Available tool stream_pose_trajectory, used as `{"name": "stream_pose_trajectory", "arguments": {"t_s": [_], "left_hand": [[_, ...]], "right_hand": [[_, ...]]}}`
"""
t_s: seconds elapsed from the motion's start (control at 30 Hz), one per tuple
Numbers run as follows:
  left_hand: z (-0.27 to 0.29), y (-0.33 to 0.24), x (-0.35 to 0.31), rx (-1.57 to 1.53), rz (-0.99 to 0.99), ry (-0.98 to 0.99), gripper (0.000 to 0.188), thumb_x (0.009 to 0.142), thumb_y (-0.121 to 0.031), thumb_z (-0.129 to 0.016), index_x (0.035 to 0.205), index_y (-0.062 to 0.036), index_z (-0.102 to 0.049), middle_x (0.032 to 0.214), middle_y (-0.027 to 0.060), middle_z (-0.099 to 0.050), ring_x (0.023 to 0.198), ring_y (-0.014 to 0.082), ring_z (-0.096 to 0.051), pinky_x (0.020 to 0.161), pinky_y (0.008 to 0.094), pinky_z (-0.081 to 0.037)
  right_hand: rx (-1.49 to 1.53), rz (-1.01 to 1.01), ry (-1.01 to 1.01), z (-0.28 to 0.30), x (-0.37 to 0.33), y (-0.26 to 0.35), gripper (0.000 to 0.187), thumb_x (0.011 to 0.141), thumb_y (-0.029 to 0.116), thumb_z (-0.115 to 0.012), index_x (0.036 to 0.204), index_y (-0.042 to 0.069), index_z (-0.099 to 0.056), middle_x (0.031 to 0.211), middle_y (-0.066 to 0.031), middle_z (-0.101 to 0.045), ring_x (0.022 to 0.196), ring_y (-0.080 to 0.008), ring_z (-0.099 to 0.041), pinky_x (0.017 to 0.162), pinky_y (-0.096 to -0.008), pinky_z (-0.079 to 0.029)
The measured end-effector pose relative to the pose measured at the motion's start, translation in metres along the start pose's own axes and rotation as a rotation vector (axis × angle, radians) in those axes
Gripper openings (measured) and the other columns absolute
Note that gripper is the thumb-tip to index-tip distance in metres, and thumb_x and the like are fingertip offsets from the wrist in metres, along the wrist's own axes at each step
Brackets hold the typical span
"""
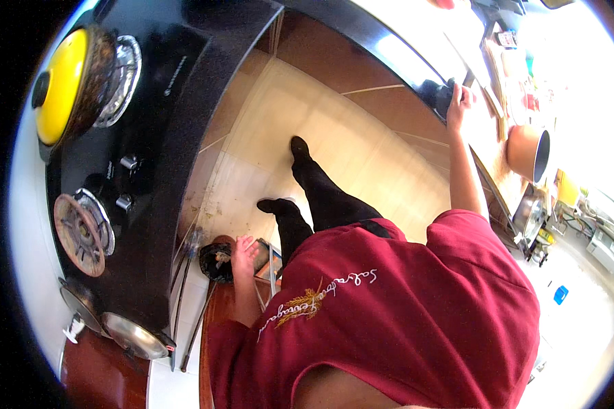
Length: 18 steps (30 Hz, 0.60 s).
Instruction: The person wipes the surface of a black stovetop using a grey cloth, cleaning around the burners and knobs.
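Observation:
My right hand (461, 101) reaches out to the counter edge at the upper right. Its fingers are curled at a dark object (441, 97), whose kind I cannot make out. At the lower left, my left hand (244, 256) hangs with the palm turned up and the fingers apart, holding nothing. Beside it stands a bin lined with a black bag (217, 260), with some waste inside.
To the left, a black gas stove (153, 129) bears a pot with a yellow lid (63, 87). Pan lids (135, 334) lie near its lower end. A copper-coloured pot (523, 153) and a metal bowl (527, 217) are on the right. Pale floor (334, 116) lies between the counters.

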State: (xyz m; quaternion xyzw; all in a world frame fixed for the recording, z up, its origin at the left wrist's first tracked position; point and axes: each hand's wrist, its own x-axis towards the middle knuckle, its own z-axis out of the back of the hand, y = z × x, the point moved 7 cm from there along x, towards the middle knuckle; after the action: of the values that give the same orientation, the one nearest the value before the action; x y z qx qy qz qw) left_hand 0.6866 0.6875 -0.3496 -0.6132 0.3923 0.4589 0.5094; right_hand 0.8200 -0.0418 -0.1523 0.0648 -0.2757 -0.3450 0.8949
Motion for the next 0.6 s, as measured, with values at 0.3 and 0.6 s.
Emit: {"name": "stream_pose_trajectory", "arguments": {"t_s": [0.3, 0.6], "left_hand": [[-0.015, -0.028, 0.02, 0.188, 0.026, -0.063, 0.051, 0.091, -0.046, -0.045, 0.122, -0.0058, -0.047, 0.119, 0.0112, -0.055, 0.094, 0.0231, -0.059, 0.079, 0.0349, -0.044], [-0.062, -0.062, -0.005, 0.101, -0.058, 0.017, 0.053, 0.089, -0.044, -0.051, 0.124, -0.0045, -0.045, 0.121, 0.0121, -0.052, 0.098, 0.0246, -0.056, 0.079, 0.0337, -0.045]], "right_hand": [[-0.256, 0.121, 0.053, -0.043, -0.052, 0.047, 0.041, 0.077, 0.01, -0.056, 0.117, 0.001, -0.052, 0.126, -0.0151, -0.048, 0.117, -0.034, -0.042, 0.098, -0.0472, -0.033], [-0.003, -0.006, 0.045, 0.002, -0.022, 0.021, 0.048, 0.077, 0.018, -0.068, 0.119, 0.003, -0.051, 0.132, -0.0224, -0.039, 0.119, -0.0353, -0.042, 0.099, -0.0432, -0.036]]}}
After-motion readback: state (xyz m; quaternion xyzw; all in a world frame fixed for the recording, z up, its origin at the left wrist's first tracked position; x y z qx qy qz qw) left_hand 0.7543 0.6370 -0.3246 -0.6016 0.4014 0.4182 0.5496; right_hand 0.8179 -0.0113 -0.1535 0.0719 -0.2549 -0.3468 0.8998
